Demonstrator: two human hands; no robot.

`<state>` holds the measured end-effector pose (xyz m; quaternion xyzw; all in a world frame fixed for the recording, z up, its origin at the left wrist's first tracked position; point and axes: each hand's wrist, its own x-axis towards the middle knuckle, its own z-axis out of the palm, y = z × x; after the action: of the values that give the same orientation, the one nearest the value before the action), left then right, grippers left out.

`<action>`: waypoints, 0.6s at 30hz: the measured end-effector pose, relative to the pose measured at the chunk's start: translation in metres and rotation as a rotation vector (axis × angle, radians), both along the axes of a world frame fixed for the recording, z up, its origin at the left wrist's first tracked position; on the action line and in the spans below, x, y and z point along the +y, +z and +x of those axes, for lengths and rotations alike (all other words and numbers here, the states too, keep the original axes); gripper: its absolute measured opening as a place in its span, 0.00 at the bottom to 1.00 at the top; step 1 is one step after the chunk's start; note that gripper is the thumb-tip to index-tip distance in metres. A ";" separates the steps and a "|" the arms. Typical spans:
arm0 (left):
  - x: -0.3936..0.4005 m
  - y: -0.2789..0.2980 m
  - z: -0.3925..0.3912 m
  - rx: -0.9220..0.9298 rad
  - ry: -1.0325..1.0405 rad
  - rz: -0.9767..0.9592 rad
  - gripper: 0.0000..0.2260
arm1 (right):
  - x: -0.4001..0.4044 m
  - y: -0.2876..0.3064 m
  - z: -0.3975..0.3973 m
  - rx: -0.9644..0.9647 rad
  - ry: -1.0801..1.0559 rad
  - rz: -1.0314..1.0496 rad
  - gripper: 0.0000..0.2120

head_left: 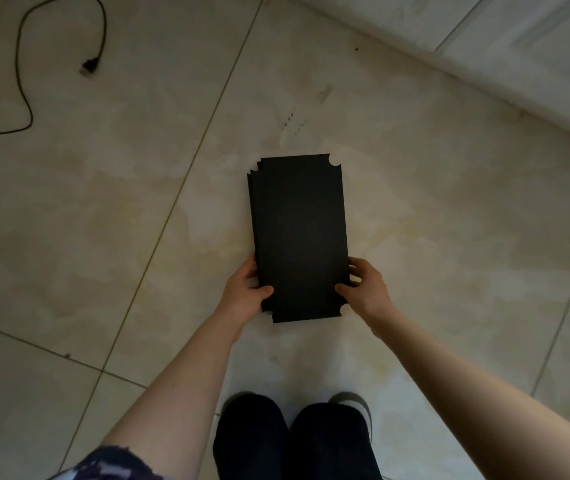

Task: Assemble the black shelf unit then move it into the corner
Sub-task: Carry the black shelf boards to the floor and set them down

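1. On the tiled floor (138, 202), at frame centre, lies a stack of black shelf panels (299, 237), edges slightly fanned, corners notched.
2. At the stack's 7 o'clock corner, the left hand (247, 294) grips its edge, thumb on top.
3. At 5 o'clock, the right hand (363, 289) grips likewise.
4. At 11 o'clock, well apart, a black cable (25, 64) lies.

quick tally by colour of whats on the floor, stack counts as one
black: 2, the stack of shelf panels gripped by the left hand and right hand, and the cable lying apart at upper left
total: 2
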<state>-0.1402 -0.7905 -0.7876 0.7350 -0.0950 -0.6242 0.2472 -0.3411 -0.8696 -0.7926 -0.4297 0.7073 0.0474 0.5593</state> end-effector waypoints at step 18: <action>0.007 0.195 0.040 -0.262 -0.216 0.035 0.17 | -0.006 0.193 0.035 0.150 0.370 -0.107 0.19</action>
<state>-0.1003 -0.7836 -0.5924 0.7999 -0.1942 -0.5474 0.1512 -0.3065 -0.8759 -0.5993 -0.5767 0.6575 0.1438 0.4632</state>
